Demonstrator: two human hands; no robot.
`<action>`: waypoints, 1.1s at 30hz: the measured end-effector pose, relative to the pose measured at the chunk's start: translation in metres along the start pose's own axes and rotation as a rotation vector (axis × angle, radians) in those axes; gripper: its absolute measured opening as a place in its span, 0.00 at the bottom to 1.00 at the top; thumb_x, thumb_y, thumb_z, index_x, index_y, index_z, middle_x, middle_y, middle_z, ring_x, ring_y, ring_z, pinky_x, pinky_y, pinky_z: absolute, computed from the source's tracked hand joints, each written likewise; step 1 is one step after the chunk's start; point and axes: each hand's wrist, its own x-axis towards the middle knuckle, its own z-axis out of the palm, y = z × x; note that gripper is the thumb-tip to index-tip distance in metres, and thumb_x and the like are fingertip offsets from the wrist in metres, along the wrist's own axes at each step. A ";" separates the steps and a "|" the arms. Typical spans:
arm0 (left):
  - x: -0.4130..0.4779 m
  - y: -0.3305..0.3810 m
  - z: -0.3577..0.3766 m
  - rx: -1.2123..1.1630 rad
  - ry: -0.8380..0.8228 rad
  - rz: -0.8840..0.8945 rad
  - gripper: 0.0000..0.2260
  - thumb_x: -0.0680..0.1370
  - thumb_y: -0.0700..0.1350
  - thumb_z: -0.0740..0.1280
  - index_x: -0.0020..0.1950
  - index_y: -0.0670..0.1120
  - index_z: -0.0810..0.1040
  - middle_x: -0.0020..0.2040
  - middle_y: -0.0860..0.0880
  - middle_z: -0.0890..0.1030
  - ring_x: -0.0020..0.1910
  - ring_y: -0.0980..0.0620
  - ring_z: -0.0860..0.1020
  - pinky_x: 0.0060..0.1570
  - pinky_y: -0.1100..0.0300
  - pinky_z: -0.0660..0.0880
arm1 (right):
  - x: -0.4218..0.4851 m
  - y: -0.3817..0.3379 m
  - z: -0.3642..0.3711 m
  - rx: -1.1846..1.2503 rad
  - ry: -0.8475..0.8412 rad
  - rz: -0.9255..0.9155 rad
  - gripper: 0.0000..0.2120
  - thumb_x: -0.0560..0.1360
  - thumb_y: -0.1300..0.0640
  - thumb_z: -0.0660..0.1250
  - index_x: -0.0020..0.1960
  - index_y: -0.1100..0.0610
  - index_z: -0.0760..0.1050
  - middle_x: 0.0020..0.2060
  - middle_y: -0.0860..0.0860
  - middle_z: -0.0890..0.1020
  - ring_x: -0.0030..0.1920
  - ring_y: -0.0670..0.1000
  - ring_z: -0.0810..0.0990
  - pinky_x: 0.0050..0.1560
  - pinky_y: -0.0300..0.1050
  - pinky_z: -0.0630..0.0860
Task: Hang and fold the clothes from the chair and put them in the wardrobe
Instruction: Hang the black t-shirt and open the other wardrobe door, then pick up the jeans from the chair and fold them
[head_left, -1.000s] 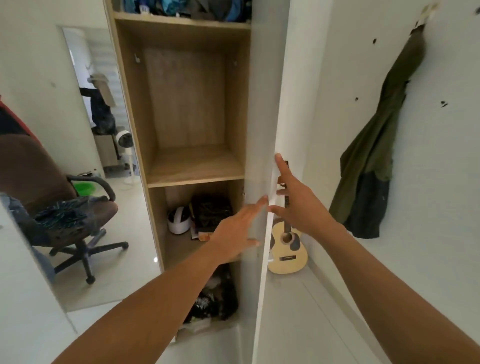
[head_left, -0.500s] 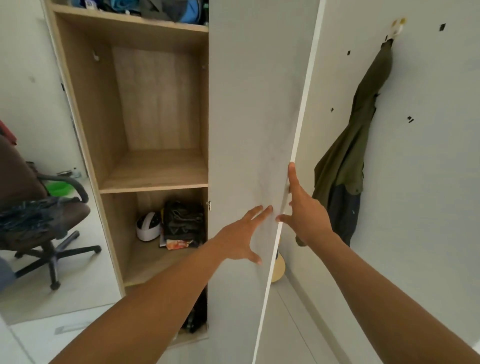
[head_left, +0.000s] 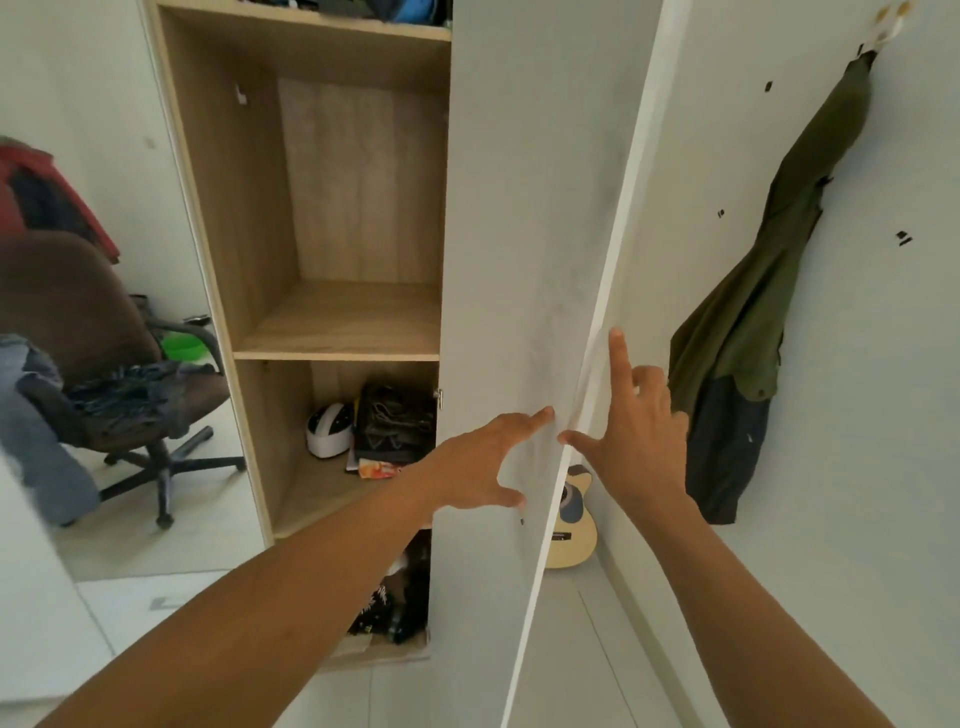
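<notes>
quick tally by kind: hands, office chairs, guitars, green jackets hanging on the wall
hands: 2, left hand and right hand
office chair: 1
guitar: 1
green jacket: 1
total: 5

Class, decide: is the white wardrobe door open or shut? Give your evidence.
Open: the wardrobe door stands swung out from the carcass, leaving the wooden shelves exposed beside it.
</notes>
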 end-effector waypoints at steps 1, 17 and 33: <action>-0.008 -0.002 -0.004 -0.021 0.007 -0.021 0.49 0.74 0.54 0.76 0.80 0.65 0.42 0.79 0.57 0.58 0.71 0.52 0.68 0.68 0.50 0.73 | -0.008 -0.006 0.003 0.052 0.042 -0.003 0.52 0.66 0.34 0.74 0.77 0.43 0.44 0.63 0.55 0.72 0.59 0.58 0.76 0.57 0.60 0.75; -0.301 -0.188 -0.083 0.170 0.085 -0.815 0.43 0.73 0.60 0.73 0.81 0.58 0.51 0.77 0.50 0.65 0.69 0.45 0.73 0.64 0.50 0.74 | -0.085 -0.311 0.161 0.332 -0.746 -0.415 0.32 0.77 0.45 0.67 0.77 0.49 0.58 0.73 0.51 0.66 0.72 0.54 0.66 0.69 0.54 0.69; -0.793 -0.274 -0.191 0.135 0.327 -1.660 0.38 0.74 0.62 0.71 0.80 0.52 0.60 0.80 0.49 0.60 0.75 0.44 0.65 0.69 0.44 0.69 | -0.273 -0.801 0.198 0.616 -1.065 -1.089 0.33 0.77 0.42 0.66 0.77 0.48 0.57 0.72 0.50 0.66 0.70 0.53 0.70 0.65 0.51 0.72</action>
